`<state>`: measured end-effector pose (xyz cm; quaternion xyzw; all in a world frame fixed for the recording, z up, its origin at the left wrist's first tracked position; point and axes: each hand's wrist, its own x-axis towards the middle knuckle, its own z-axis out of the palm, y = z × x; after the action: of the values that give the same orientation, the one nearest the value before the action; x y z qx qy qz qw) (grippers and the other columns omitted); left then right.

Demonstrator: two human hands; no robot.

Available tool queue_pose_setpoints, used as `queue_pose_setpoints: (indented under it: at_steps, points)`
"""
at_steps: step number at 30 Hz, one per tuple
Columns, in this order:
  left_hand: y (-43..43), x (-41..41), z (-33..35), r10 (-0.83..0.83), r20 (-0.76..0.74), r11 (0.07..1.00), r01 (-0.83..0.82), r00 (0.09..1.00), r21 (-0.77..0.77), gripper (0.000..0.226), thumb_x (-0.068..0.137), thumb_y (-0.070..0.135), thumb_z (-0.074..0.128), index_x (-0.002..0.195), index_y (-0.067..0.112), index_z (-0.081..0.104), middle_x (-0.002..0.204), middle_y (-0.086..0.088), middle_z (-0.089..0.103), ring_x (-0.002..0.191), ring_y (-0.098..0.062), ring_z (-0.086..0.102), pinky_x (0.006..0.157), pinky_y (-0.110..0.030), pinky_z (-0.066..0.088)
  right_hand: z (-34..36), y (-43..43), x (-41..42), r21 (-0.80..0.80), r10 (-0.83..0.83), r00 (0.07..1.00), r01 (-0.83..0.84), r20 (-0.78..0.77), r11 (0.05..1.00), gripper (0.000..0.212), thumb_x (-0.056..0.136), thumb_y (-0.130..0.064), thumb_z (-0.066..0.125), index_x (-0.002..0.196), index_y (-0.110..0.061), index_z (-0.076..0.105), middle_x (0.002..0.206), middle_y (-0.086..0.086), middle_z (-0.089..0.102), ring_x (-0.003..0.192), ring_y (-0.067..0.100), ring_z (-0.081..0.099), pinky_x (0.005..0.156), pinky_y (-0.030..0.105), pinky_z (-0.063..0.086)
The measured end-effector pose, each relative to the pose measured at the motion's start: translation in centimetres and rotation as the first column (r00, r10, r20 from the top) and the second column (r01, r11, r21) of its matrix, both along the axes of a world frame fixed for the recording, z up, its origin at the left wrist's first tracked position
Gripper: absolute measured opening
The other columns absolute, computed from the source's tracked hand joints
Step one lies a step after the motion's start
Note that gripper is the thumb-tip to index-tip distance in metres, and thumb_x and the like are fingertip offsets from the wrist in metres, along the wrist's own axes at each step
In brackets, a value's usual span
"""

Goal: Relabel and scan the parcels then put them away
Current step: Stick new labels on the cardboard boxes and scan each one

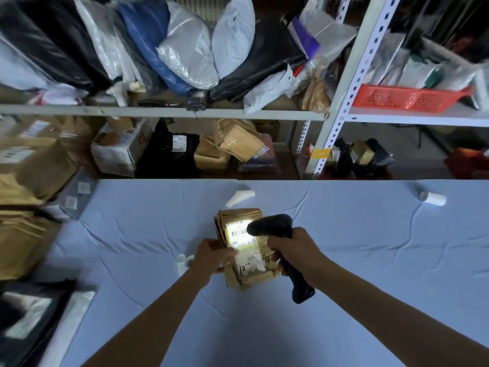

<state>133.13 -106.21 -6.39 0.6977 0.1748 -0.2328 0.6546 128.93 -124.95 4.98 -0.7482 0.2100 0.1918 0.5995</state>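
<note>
The metal shelving point(352, 75) behind fills the upper view, its top shelf packed with soft poly mailer bags point(185, 49) and a red basket point(407, 98), with boxes and wrapped bundles lower down. In front lies the desk point(357, 260) under a wrinkled pale blue cloth, and brown cardboard parcels point(23, 234) are stacked at its left edge. The parcel point(254, 276) in hand sits at the middle of the desk. It is a small block wrapped in creased brown paper and tape, tilted up toward the camera; whether its lower end touches the cloth cannot be told. The left grip point(211, 256) grasps it by the left edge, fingers curled onto the face just below the label. The right grip point(293, 247) is clenched round the handle of a black barcode scanner point(277, 226), whose head hangs just over the parcel's upper right. Its light falls on the white label point(239, 233), so the scan looks to be the step in hand. The parcel looks light and fairly firm. Its wrapping is loose and torn near the lower face, so it is best held by the long edges, clear of the barcode and the ragged paper, which might tear or slip. A white label roll point(432, 198) lies far right, a curl of white paper point(239, 198) sits just beyond the parcel, and a small white roll point(185, 260) is beside the left wrist.
</note>
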Motion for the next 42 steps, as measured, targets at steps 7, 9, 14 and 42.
queue_pose_setpoints:
  at_steps: [7, 9, 14, 42]
  points:
    - [0.4, 0.2, 0.1, -0.018, -0.002, 1.000, 0.018, 1.000, -0.007, 0.030, 0.067, 0.011, 0.079, 0.094, 0.001, 0.070, 0.078, -0.008, 0.070, 0.072, -0.019, 0.066, 0.060, -0.029, 0.055, 0.3, 0.6, 0.1, 0.022, -0.005, 1.000, 0.005, -0.002, 1.000, 0.008, 0.080, -0.005, 0.058, 0.073, -0.001, 0.057, 0.058, 0.012, 0.054, 0.039, 0.019, 0.046, 0.044, 0.026, 0.039]
    - [0.5, 0.4, -0.1, -0.030, -0.009, 1.000, 0.030, 1.000, -0.008, 0.039, 0.059, 0.016, 0.079, 0.094, 0.001, 0.071, 0.081, -0.009, 0.071, 0.076, -0.021, 0.067, 0.062, -0.030, 0.055, 0.1, 0.5, 0.2, 0.024, -0.007, 1.000, 0.006, 0.011, 1.000, 0.007, 0.079, -0.006, 0.058, 0.076, 0.000, 0.058, 0.060, 0.013, 0.054, 0.040, 0.020, 0.047, 0.045, 0.026, 0.039]
    - [0.1, 0.3, -0.8, -0.013, -0.085, 1.000, 0.012, 0.996, -0.013, 0.028, 0.075, 0.009, 0.075, 0.101, 0.003, 0.065, 0.095, -0.012, 0.071, 0.089, -0.024, 0.067, 0.060, -0.031, 0.053, -1.6, -0.3, 1.0, 0.018, -0.047, 0.999, 0.047, 0.013, 0.999, 0.014, 0.081, -0.009, 0.060, 0.089, 0.003, 0.062, 0.066, 0.013, 0.057, 0.047, 0.022, 0.050, 0.049, 0.029, 0.043]
    - [4.6, -0.4, -6.1, -0.528, 0.250, 0.244, -0.137, 0.812, 0.960, 0.064, 0.055, 0.033, 0.085, 0.106, 0.004, 0.060, 0.103, -0.015, 0.057, 0.098, -0.037, 0.051, 0.082, -0.043, 0.047, -18.9, -10.1, 2.4, -0.825, 0.279, 0.952, -0.258, -0.127, 0.503, 0.074, 0.077, -0.022, 0.078, 0.129, 0.009, 0.036, 0.116, 0.026, 0.050, 0.107, 0.042, 0.051, 0.087, 0.042, 0.045]
